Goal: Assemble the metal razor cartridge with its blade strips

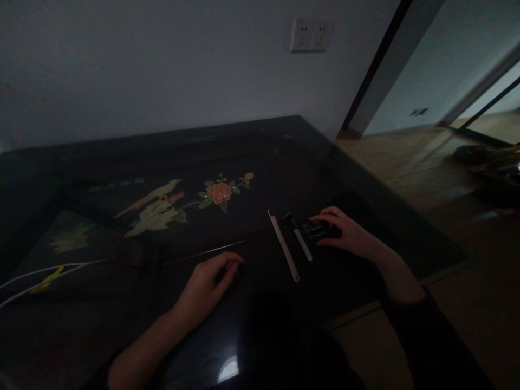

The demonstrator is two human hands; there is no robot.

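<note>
My right hand (343,230) rests on the dark tabletop with its thumb and fingers around a small black piece with pale stripes (314,231), which it partly covers. Just left of that piece lies a razor (301,242) with a dark head and a pale handle. Beside the razor is a long, thin, pale strip (284,246), notched at its far end and with a small hole at its near end. My left hand (213,276) lies on the table left of the strip, fingers loosely curled and thumb tip against them; nothing shows in it.
The glossy black table (260,146) bears an inlaid bird and flower picture (219,192). White cables (69,266) with a yellow tag (49,280) cross its left side. Behind stands a wall with sockets (312,36); the table's right edge drops to a wooden floor (400,157).
</note>
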